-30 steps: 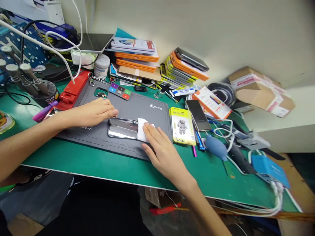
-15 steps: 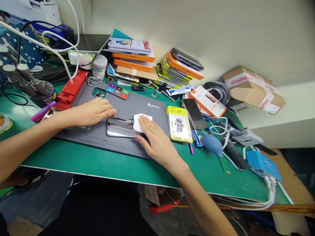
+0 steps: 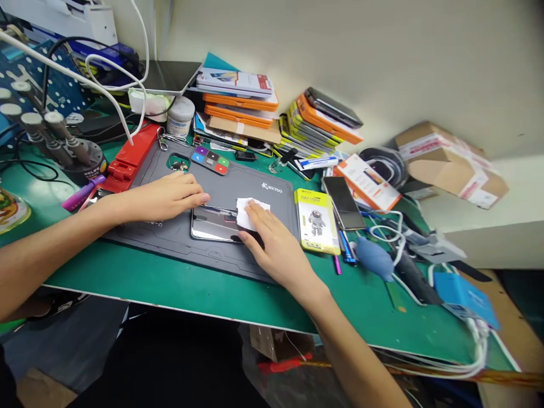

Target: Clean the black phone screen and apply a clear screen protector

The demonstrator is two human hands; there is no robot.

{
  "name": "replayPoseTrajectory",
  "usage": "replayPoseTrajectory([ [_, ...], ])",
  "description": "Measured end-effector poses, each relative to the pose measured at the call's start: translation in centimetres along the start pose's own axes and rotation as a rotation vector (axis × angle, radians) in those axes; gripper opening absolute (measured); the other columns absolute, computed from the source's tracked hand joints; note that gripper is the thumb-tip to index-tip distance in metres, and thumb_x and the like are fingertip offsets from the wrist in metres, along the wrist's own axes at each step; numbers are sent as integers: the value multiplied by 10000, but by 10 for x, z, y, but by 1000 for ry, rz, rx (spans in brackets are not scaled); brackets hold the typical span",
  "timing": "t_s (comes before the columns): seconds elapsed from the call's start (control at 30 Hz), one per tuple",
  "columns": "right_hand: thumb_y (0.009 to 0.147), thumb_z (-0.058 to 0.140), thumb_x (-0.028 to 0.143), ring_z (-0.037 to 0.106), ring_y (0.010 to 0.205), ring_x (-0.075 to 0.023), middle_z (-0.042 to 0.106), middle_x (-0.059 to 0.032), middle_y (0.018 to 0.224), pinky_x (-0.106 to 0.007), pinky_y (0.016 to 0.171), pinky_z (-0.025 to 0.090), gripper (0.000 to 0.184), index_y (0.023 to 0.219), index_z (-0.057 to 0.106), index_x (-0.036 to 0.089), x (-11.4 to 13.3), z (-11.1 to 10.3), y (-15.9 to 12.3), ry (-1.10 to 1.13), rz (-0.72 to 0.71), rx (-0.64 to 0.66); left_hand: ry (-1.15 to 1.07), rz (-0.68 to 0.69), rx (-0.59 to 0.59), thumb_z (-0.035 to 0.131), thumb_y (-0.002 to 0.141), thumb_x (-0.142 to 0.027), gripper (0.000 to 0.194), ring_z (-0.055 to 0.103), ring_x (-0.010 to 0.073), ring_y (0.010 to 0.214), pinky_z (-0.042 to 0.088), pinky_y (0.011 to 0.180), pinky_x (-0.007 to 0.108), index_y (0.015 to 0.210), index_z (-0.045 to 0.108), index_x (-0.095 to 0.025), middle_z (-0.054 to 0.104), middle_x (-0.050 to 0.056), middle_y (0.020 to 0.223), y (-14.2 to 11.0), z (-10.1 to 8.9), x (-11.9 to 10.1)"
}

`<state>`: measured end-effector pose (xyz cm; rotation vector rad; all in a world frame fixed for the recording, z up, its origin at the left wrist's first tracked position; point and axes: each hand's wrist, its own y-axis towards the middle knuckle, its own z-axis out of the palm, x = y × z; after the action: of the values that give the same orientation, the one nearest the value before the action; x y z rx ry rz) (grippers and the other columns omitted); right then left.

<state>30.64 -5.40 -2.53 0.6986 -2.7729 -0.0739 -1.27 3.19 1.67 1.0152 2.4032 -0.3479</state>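
Observation:
A phone with a dark, glossy screen (image 3: 215, 225) lies flat on a grey work mat (image 3: 242, 184). My right hand (image 3: 274, 241) presses a white wipe (image 3: 243, 214) onto the phone's right part, fingers over the wipe and thumb near the front edge; that end of the phone is hidden. My left hand (image 3: 170, 197) rests palm down over the mat, fingers stretched out and holding nothing. Its fingertips reach the phone's upper left edge; whether they touch it I cannot tell.
Right of the mat lie a yellow and white battery pack (image 3: 317, 221), another phone (image 3: 344, 201) and a blue air blower (image 3: 374, 258). A red tool (image 3: 131, 156) and a screwdriver stand (image 3: 80, 158) are at left. Stacked boxes (image 3: 242, 105) line the wall.
My right hand has slid the wipe left along the phone, then a little back right. My left hand stays by the phone's upper left edge. The view shifts slightly.

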Motion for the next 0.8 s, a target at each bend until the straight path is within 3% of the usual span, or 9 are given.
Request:
replayPoseTrajectory([
  [0.23,1187,509,459,376,1712,-325,380,-136,1847,-621,1366,440,812,1860,97,267,9,1,-48,-72,-87,-54,-20,10,-28,296,1155,-594,587,607,249,1135,389,1128,394,1145,738,-208,760,79,1189,-2,5,2],
  [0.3,1185,515,451,384,1708,-323,382,-121,1847,-615,1363,448,808,1859,105,277,8,0,-50,-54,-75,-41,-25,8,-25,300,1155,-598,584,604,252,1149,383,1140,393,1164,737,-213,757,77,1201,-2,5,2],
  [0.47,1195,451,519,386,1708,-334,403,-175,1826,-627,1391,384,721,1811,329,165,5,0,-18,0,-1,-6,1,-13,-6,283,1147,-612,610,582,265,1191,365,1180,405,1159,732,-199,745,84,1189,0,2,1],
  [0.53,1193,455,524,381,1710,-336,394,-183,1829,-636,1390,382,736,1818,306,166,7,0,-17,-2,3,-18,6,-5,-4,267,1149,-614,624,579,262,1191,361,1188,402,1155,730,-195,743,84,1177,1,1,1],
  [0.67,1179,532,445,395,1701,-336,400,-149,1835,-645,1356,447,829,1860,95,263,21,2,-50,-37,-51,-84,10,7,-8,250,1155,-618,635,587,255,1163,364,1186,399,1141,728,-199,746,81,1165,0,1,0],
  [0.8,1167,567,414,437,1682,-342,405,-138,1835,-639,1327,497,863,1861,69,287,27,4,-75,-50,-58,-104,-8,-17,-18,276,1145,-606,605,590,259,1157,376,1171,411,1126,722,-198,740,87,1176,-1,3,-1],
])
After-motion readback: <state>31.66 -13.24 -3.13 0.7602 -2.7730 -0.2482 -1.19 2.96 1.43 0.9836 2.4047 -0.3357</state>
